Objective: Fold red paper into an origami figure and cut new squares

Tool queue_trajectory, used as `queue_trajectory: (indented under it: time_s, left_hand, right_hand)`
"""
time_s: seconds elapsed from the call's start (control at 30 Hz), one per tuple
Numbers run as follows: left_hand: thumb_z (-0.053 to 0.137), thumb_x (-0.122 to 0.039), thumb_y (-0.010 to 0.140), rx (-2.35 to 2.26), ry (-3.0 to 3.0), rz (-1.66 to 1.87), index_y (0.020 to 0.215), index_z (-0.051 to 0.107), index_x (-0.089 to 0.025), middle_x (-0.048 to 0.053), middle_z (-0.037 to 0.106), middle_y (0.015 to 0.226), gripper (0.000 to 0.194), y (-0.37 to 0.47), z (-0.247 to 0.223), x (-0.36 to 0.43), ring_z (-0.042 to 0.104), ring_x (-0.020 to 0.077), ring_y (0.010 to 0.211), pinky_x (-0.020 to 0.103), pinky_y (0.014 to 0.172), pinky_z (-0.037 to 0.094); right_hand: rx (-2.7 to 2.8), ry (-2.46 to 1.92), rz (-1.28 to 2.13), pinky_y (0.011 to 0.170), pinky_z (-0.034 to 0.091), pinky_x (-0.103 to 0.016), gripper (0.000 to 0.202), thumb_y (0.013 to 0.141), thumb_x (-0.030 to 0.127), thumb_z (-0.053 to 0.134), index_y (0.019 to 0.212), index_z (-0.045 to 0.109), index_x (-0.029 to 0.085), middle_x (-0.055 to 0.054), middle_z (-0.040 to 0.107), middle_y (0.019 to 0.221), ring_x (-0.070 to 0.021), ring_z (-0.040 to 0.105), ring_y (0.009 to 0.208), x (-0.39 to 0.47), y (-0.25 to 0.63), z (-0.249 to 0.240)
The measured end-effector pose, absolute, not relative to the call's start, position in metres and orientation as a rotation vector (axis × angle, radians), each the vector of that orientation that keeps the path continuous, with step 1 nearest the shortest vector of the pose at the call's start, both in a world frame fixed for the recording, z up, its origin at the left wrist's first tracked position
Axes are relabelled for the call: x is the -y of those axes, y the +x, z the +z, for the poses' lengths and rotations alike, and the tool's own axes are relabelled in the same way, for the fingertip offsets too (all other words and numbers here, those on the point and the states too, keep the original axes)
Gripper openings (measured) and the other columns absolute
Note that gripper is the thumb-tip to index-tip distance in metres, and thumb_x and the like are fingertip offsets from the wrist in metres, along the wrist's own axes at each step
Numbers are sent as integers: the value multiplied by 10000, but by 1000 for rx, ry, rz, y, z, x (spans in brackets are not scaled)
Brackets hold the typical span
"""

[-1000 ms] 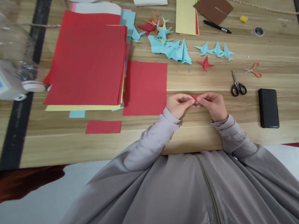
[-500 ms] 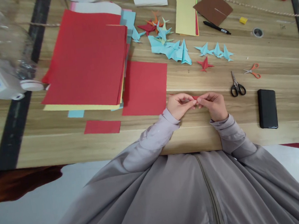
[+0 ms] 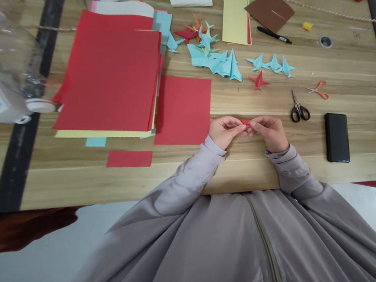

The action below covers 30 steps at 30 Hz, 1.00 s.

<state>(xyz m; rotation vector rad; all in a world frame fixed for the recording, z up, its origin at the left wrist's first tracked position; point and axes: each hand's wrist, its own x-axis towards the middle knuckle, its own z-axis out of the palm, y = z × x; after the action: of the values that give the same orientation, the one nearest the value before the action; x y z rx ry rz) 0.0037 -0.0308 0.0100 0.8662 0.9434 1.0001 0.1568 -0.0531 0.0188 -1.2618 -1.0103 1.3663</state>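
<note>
Between my two hands is a small piece of folded red paper (image 3: 246,122), mostly covered by fingers. My left hand (image 3: 226,131) pinches its left side with thumb and forefinger. On the other side my right hand (image 3: 268,131) pinches it too, the fingertips of both hands almost meeting. Beyond the hands lie a folded red paper crane (image 3: 260,81) and a row of blue paper cranes (image 3: 274,64). A red paper sheet (image 3: 183,110) lies flat just left of my left hand.
A stack of large red sheets (image 3: 108,77) covers the left. Black scissors (image 3: 299,111), orange scissors (image 3: 318,90) and a black rectangular case (image 3: 336,137) lie right. Further back are blue folded papers (image 3: 215,63), yellow paper (image 3: 234,19), brown paper (image 3: 268,11) and a pen (image 3: 274,35).
The fingertips have moved slightly apart, and more of the red folded paper shows between them. Both hands still pinch it. The view has shifted a little.
</note>
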Motion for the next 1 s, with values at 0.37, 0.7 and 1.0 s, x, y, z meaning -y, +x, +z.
queue_trajectory:
  time_s: [0.37, 0.7, 1.0]
  left_hand:
    - [826, -327, 541, -999, 916, 995, 654, 634, -128, 27, 683, 588, 299, 4, 11, 32, 674, 155, 545, 290, 587, 580]
    - [818, -275, 535, -997, 914, 1032, 650, 644, -129, 16, 673, 564, 255, 5, 11, 32, 663, 151, 520, 283, 562, 570]
    - [848, -332, 517, -940, 929, 1029, 652, 658, -129, 26, 686, 593, 309, 5, 12, 33, 657, 150, 517, 302, 573, 573]
  right_hand:
    - [1060, -1286, 1313, 521, 536, -255, 322, 645, 446, 783, 758, 663, 169, 2, 691, 599, -108, 623, 509, 53, 155, 18]
    - [1076, -1231, 1311, 521, 534, -243, 317, 681, 445, 761, 791, 655, 167, 7, 681, 601, -102, 621, 522, 53, 153, 20]
    - [1181, -1168, 1321, 528, 512, -241, 345, 689, 456, 759, 872, 637, 190, 16, 675, 627, -106, 620, 557, 55, 150, 21]
